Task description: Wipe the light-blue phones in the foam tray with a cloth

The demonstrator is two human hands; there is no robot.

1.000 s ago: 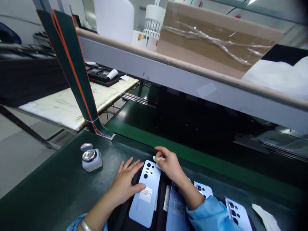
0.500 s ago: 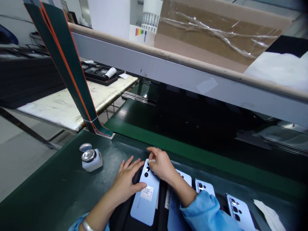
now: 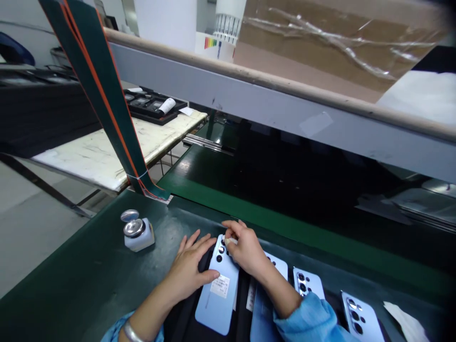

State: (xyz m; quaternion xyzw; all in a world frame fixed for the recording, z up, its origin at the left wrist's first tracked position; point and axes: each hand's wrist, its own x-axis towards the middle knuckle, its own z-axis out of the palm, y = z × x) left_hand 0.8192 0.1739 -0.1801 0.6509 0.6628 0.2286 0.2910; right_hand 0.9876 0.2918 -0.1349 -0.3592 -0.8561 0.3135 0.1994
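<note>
A pale blue phone (image 3: 213, 308) lies back up on dark material (image 3: 185, 325) over the green tabletop (image 3: 99, 280), and serves here as the landmark. Its camera end points away from the person, and a printed white label (image 3: 220, 286) sits around the middle of its back.

The left hand (image 3: 188, 273) is at the phone's left side, its grip apart: the fingers are spread, the index fingertip is at the upper left edge and the thumb rests on the back beside the label. A silver bracelet (image 3: 131, 331) circles that wrist, below and left of the phone.

The right hand (image 3: 249, 249) is over the phone's upper right corner, its grip together — thumb and fingers pinch a small white wad (image 3: 231, 241) against the camera area, partly covering the lenses (image 3: 219, 259).

Just right of the phone lies a second phone (image 3: 261, 318), crossed by the right forearm; farther right come a third phone (image 3: 309, 285) and a fourth phone (image 3: 363, 320), both showing their lenses. Farthest right of the phone is a white cloth (image 3: 408, 323).

Well to the left of the phone stands a bottle (image 3: 138, 236) with a metal top, its lid raised. Beyond the phone runs a green belt (image 3: 199, 171) — and above that, a shelf (image 3: 256, 104) bearing a cardboard box (image 3: 331, 52).
</note>
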